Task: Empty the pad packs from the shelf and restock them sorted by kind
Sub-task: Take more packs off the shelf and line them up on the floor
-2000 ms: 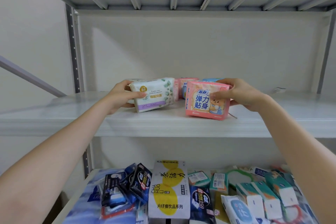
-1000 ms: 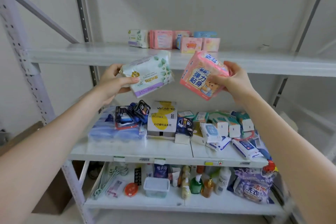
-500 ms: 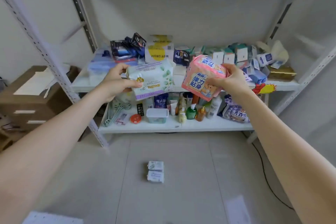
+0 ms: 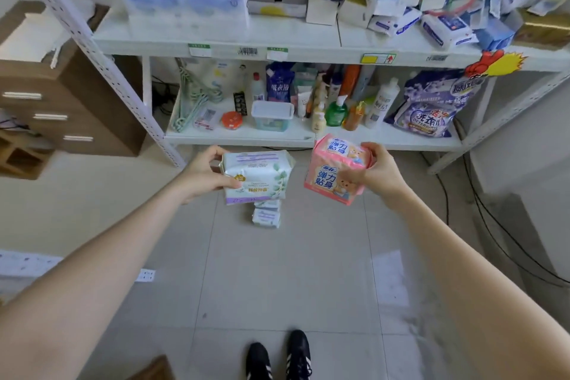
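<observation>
My left hand [image 4: 205,174] grips a white pad pack with green leaves and a purple stripe [image 4: 257,176] by its left side, held out over the floor. My right hand [image 4: 374,171] grips a pink pad pack with a bear picture [image 4: 334,173] by its right side, at about the same height. Just below the white pack, two white pad packs [image 4: 266,214] lie on the tiled floor, partly hidden by the pack in my left hand. The upper shelf the packs came from is out of view.
A white metal rack [image 4: 216,37] stands ahead, with tissue packs and boxes on its middle shelf and bottles, a detergent bag [image 4: 431,105] and hangers on the bottom one. A brown drawer unit [image 4: 61,102] stands left. Cables [image 4: 493,234] run along the floor at right. My shoes [image 4: 279,355] show below.
Both hands lifted the two packs off the upper shelf and carried them down. My view has tilted from the shelf to the floor, where the two white packs lie.
</observation>
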